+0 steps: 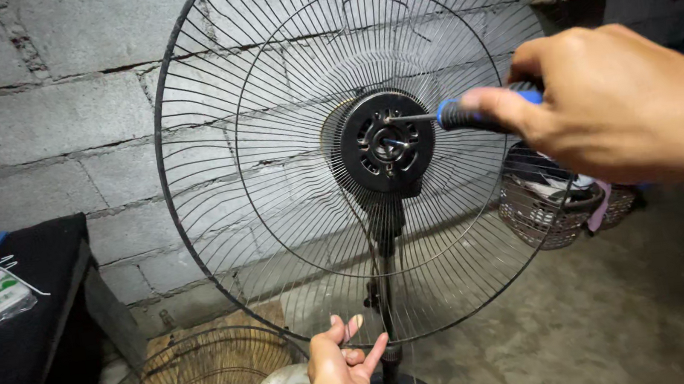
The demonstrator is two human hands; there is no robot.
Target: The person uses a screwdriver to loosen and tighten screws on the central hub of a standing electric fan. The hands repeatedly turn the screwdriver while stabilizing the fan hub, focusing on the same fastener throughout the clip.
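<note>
Slippage is the likeliest trouble: the screwdriver (470, 113) meets the black motor hub (386, 146) with only its thin tip, and if the blade rides out of the screw head it could skate across the plastic face or jab through the wires of the rear fan guard (263, 98). The right hand (623, 100) is closed tightly around the blue-and-black handle, reaching in from the right at a slight angle, so pressure applied off-axis would probably cause that. A second risk is the whole stand twisting or rocking, because the left hand (341, 372) steadies only the lower rim of the guard with a pinch of thumb and fingers, close beside the stand pole (388, 298).

The guard is a large round cage of thin dark wire, upright on its pole against a grey block wall (76, 119), with no blades mounted. The hub sits at its centre, round, vented, with a short shaft poking out. Another wire grille (200, 380) lies flat on the floor at lower left, and a wire basket (554, 211) sits behind on the right.
</note>
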